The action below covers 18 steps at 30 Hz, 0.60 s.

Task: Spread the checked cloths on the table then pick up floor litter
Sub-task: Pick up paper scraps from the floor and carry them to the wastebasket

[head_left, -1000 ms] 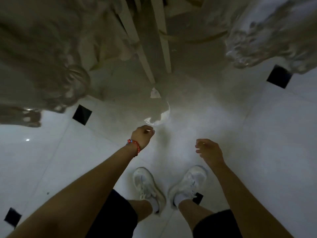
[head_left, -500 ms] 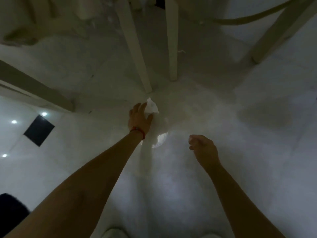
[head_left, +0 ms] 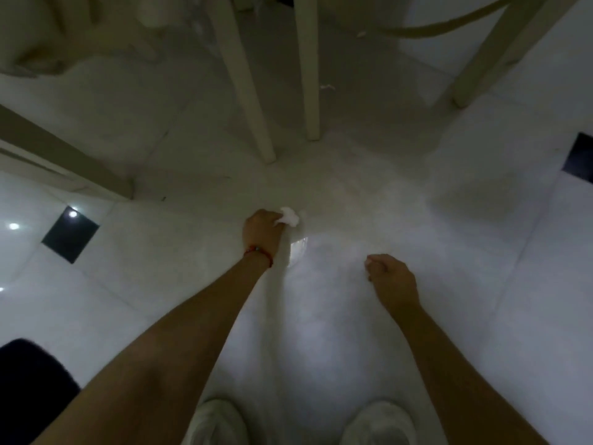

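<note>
My left hand (head_left: 262, 231), with a red band at the wrist, grips a small crumpled white piece of paper litter (head_left: 288, 216) low over the white tiled floor (head_left: 353, 332). The paper sticks out past my curled fingers. My right hand (head_left: 390, 279) hangs to the right of it with loosely curled fingers and holds nothing. Two more small white scraps lie farther off under the furniture: one scrap (head_left: 327, 87) beside a leg, another scrap (head_left: 361, 34) beyond it. No checked cloth shows in this view.
Pale furniture legs (head_left: 253, 101) (head_left: 309, 91) (head_left: 481, 62) stand just ahead of my hands. A low beam (head_left: 64, 168) runs at the left. Black inset tiles (head_left: 70, 234) (head_left: 579, 159) dot the floor. My white shoes (head_left: 218, 423) are at the bottom edge; a dark mat (head_left: 29, 377) lies bottom left.
My left hand reached forward to the white paper on the floor and closed round it. The view dropped lower under the furniture. My right hand stayed hanging idle.
</note>
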Available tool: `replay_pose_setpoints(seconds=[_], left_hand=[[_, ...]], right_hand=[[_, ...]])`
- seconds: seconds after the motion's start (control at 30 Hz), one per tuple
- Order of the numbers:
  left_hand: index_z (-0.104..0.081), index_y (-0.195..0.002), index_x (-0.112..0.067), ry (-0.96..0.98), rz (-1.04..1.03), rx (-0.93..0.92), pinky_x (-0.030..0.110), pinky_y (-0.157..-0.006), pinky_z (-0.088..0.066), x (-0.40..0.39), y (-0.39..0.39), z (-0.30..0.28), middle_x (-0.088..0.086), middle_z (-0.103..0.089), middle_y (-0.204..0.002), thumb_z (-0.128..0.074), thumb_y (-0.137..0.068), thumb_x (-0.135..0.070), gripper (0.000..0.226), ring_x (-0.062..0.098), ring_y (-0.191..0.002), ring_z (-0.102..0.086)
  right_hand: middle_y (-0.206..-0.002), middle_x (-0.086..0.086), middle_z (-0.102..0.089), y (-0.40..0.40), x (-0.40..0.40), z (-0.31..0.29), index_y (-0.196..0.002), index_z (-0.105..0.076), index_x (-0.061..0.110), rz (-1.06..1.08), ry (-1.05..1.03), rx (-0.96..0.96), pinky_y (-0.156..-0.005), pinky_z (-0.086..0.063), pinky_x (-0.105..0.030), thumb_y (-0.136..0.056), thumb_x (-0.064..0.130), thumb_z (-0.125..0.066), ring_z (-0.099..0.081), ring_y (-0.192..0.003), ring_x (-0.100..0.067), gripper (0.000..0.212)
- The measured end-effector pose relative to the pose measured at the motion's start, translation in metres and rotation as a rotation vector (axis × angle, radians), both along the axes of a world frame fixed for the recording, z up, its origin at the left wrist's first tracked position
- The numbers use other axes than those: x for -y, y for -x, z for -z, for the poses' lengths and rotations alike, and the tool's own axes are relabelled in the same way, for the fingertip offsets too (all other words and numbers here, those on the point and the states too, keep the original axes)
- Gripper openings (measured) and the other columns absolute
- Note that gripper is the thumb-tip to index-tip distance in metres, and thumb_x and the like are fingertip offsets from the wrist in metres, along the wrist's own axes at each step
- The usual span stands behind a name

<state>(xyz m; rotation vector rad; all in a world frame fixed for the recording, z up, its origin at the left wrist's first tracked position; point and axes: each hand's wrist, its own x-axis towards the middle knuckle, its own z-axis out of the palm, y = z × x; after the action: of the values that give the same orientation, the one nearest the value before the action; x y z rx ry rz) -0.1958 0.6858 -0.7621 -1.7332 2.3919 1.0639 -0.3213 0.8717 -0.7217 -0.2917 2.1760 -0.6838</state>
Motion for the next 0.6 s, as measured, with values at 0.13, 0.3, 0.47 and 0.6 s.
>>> replay_pose_setpoints(seconds=[0.13,0.3,0.47,0.6], left_hand=[[-0.068,-0.106,-0.002,-0.045,-0.066,-0.026,0.03,-0.089,-0.044,-0.035,-0.011,-0.063,0.021,-0.066,-0.112,-0.062,-0.084,-0.017,0.027,0.032,-0.104,-0.061],[-0.069,-0.102,0.001,-0.076,-0.076,-0.074,0.029,-0.086,-0.045,-0.071,-0.022,-0.159,0.023,-0.068,-0.106,-0.067,-0.08,-0.013,0.026,0.034,-0.098,-0.063],[-0.069,-0.103,0.001,-0.084,-0.019,-0.036,0.029,-0.082,-0.045,-0.103,-0.027,-0.265,0.021,-0.068,-0.105,-0.069,-0.08,-0.016,0.029,0.033,-0.097,-0.063],[-0.07,-0.101,0.001,-0.081,0.033,-0.035,0.023,-0.077,-0.042,-0.131,-0.021,-0.355,0.022,-0.069,-0.103,-0.071,-0.078,-0.015,0.029,0.033,-0.094,-0.063]], right_hand=[[-0.116,-0.018,-0.065,0.006,-0.022,-0.066,-0.114,-0.063,0.004,0.024,0.007,-0.024,-0.096,-0.042,-0.03,-0.091,0.017,-0.053,-0.06,-0.108,-0.032,0.028],[-0.113,-0.018,-0.066,0.012,-0.056,-0.155,-0.113,-0.063,0.004,0.098,0.028,-0.039,-0.094,-0.043,-0.03,-0.091,0.017,-0.053,-0.062,-0.106,-0.032,0.028],[-0.11,-0.019,-0.067,0.002,-0.101,-0.248,-0.111,-0.064,0.004,0.231,0.041,-0.022,-0.087,-0.039,-0.023,-0.091,0.016,-0.054,-0.061,-0.105,-0.032,0.026],[-0.108,-0.02,-0.067,-0.002,-0.144,-0.328,-0.11,-0.064,0.004,0.352,0.046,0.01,-0.085,-0.04,-0.025,-0.091,0.017,-0.055,-0.061,-0.101,-0.031,0.025]])
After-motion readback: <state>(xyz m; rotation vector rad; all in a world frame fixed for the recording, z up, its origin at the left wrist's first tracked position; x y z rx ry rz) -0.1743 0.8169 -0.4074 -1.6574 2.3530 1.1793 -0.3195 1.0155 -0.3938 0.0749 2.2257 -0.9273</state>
